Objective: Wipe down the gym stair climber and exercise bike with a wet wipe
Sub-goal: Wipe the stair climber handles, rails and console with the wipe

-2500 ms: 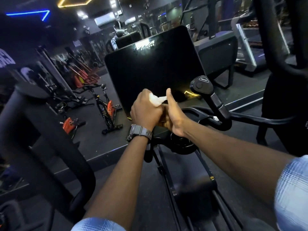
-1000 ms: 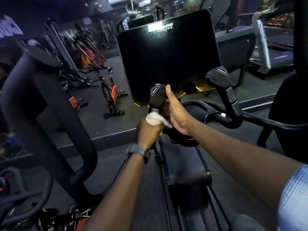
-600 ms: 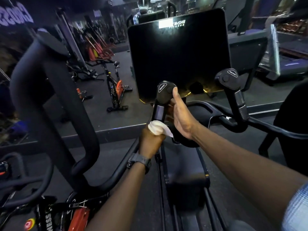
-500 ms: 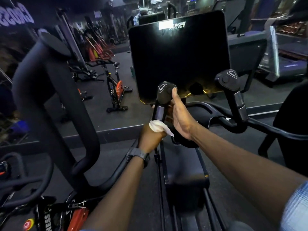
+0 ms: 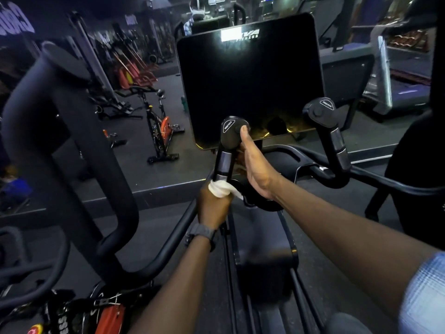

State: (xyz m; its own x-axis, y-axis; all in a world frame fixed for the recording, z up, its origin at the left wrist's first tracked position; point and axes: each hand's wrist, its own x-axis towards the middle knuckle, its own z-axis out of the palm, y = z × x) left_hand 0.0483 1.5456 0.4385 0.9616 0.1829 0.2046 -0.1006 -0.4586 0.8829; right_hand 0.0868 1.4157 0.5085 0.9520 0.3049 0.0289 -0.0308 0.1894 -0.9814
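Two hands on one upright handle [image 5: 225,155], the left-side one of a pair rising in front of the dark screen [image 5: 248,78] of the machine, taken to be the stair climber.

Left hand [image 5: 213,206]: fingers curled round the base of this handle with the white wet wipe [image 5: 220,188] bunched between palm and bar. Wipe shows above the knuckles, just below the handle's grey sensor band. Watch on the wrist.

Right hand [image 5: 256,169]: on the screen side of the same handle, thumb tip on the round cap at its top, palm along the shaft. How far the fingers wrap behind it: cannot tell, hidden. Reads as steadying rather than wiping.

Second handle [image 5: 330,136]: right of the screen's lower edge, well apart from both hands, untouched.

Step in hand (judgement): wiping the left handle, wipe now at its foot, near where it meets the curved rail. Screen, second handle and side rails not yet visibly attended to; the orange exercise bike [image 5: 160,131], on the floor left of the screen, is out of reach. Early to middle of the task.

Next move calls for: keep the wipe wrapped round the bar, not trailing; either run it up to the cap or on along the rail. Right hand must clear the cap if the wipe goes upward. Light pressure over the sensor band and button.
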